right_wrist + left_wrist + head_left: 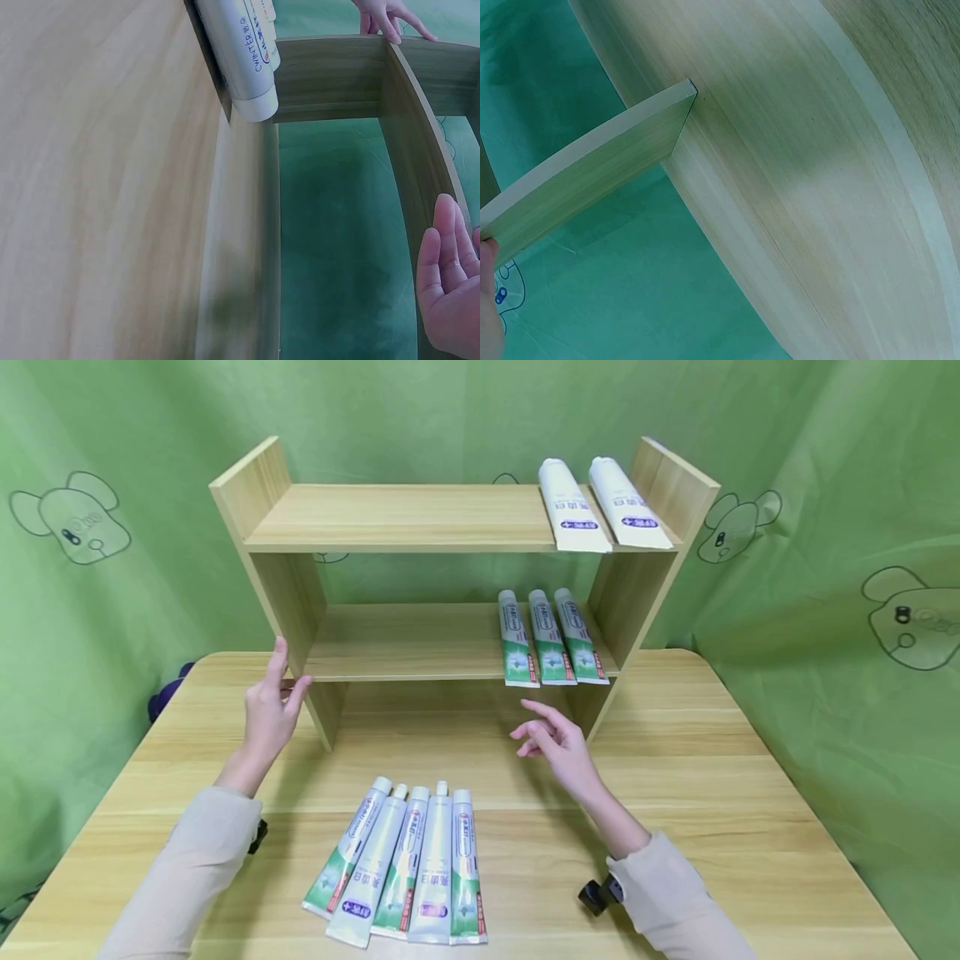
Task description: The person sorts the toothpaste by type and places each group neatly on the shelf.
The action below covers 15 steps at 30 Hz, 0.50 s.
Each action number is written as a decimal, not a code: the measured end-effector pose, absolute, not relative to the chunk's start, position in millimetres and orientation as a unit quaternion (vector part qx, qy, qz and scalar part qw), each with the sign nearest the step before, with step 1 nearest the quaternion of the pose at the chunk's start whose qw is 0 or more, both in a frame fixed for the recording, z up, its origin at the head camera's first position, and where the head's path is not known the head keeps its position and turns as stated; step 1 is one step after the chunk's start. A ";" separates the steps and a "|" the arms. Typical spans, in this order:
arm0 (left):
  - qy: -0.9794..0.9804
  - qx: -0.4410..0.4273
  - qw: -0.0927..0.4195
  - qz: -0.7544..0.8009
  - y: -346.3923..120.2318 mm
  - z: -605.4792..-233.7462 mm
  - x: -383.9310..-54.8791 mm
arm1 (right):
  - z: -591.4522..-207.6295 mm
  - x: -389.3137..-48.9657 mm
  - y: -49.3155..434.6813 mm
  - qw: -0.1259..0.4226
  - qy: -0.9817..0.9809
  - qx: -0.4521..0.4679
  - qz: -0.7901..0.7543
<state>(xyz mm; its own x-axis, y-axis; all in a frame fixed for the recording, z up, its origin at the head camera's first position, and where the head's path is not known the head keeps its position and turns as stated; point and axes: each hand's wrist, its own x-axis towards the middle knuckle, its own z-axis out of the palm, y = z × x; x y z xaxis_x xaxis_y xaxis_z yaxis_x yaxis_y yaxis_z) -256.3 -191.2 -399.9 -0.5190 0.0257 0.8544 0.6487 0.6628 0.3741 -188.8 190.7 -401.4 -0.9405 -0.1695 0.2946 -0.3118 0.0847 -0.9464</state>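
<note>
My left hand (272, 706) touches the left front of a wooden shelf unit (420, 518), thumb by the middle board's front edge, index finger extended along the side panel. In the left wrist view a fingertip (487, 259) shows at a board edge. My right hand (558, 747) holds nothing, its fingers loosely extended just below and in front of the middle board. Above it lie three green-and-white toothpaste tubes (551, 639), caps toward the back. Two white toothpaste tubes (573, 506) with purple labels lie at the top board's right end.
Several toothpaste tubes (408, 864), green-and-white and white-and-purple mixed, lie fanned on the wooden table (697, 785) in front of the unit, caps toward it. A green curtain (465, 418) hangs behind. A dark purple object (167, 693) shows past the table's left edge.
</note>
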 end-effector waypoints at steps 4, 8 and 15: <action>-0.799 -0.214 0.440 -0.350 -191.2 -400.0 -256.9 | -404.1 -188.3 192.8 0.061 -0.733 0.159 0.658; -0.797 -0.215 0.440 -0.352 -190.9 -399.6 -257.3 | -406.4 -188.2 195.9 0.066 -0.730 0.153 0.662; -0.794 -0.216 0.444 -0.356 -190.2 -399.2 -256.3 | -412.4 -191.4 208.2 0.080 -0.693 0.226 0.680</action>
